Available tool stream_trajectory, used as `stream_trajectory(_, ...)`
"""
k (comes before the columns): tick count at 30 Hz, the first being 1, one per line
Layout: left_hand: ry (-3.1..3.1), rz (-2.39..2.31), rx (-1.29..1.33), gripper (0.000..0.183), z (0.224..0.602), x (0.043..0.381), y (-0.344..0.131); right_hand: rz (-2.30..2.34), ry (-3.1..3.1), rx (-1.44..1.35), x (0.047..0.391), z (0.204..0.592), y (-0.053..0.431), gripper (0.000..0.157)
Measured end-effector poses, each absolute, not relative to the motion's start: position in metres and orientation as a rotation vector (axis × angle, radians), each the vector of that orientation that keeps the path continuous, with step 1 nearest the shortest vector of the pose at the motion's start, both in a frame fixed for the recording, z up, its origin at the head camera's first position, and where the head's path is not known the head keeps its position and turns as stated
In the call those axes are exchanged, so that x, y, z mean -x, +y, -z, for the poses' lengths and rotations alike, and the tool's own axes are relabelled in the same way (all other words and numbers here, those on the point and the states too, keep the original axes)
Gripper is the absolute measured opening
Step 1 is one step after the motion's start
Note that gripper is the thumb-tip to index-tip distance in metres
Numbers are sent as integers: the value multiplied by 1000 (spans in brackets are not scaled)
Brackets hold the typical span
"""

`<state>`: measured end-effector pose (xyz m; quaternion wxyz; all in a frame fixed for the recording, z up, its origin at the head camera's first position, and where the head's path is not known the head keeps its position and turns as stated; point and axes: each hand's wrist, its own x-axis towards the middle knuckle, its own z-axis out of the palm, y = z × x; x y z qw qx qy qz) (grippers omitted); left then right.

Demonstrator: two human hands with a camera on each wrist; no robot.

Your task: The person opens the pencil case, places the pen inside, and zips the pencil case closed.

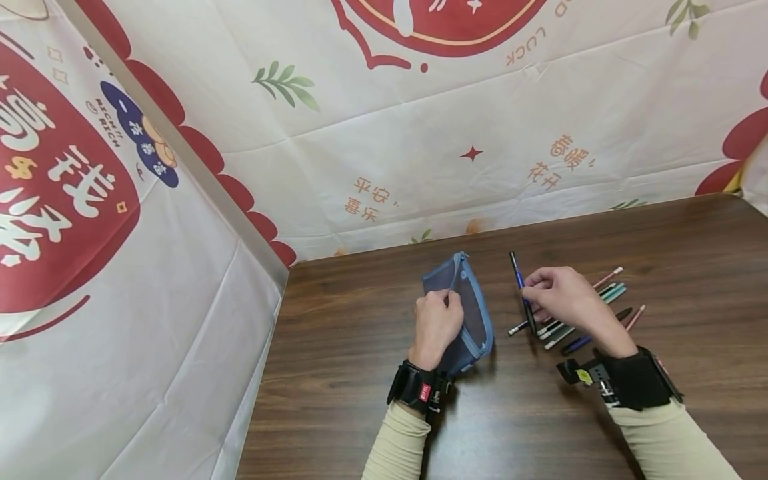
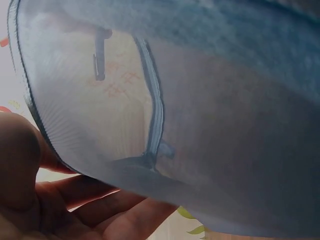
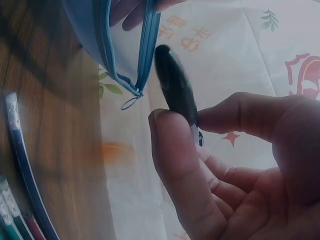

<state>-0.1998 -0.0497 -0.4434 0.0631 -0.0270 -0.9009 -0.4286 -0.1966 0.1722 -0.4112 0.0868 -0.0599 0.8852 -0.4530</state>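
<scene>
My left hand [image 1: 437, 325] grips the edge of a blue mesh pencil pouch [image 1: 474, 312], held up over the table with its zipper undone. In the left wrist view, the see-through pouch [image 2: 240, 130] fills most of the picture, the fingers along its edge. To the right, my right hand [image 1: 567, 297] pinches a blue and black pen [image 1: 517, 268] between thumb and forefinger. The pen's dark end [image 3: 175, 82] points up beside the pouch's zipped rim [image 3: 147, 50] in the right wrist view. Several pencils [image 1: 616, 292] lie loosely bunched beneath the right hand.
A dark blue pen [image 1: 577, 344] and a pink pencil [image 1: 636, 316] are at the right of the bunch. The brown wooden table [image 1: 342, 347] ends at a printed white cloth [image 1: 384, 133] behind, with another cloth panel [image 1: 180, 320] on the left.
</scene>
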Motion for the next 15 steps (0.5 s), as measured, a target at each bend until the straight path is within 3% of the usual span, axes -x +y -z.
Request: stream_trajectory(15,-2721,1291,77,38,443,199,-48,1380,2630,194,202,408,158,29)
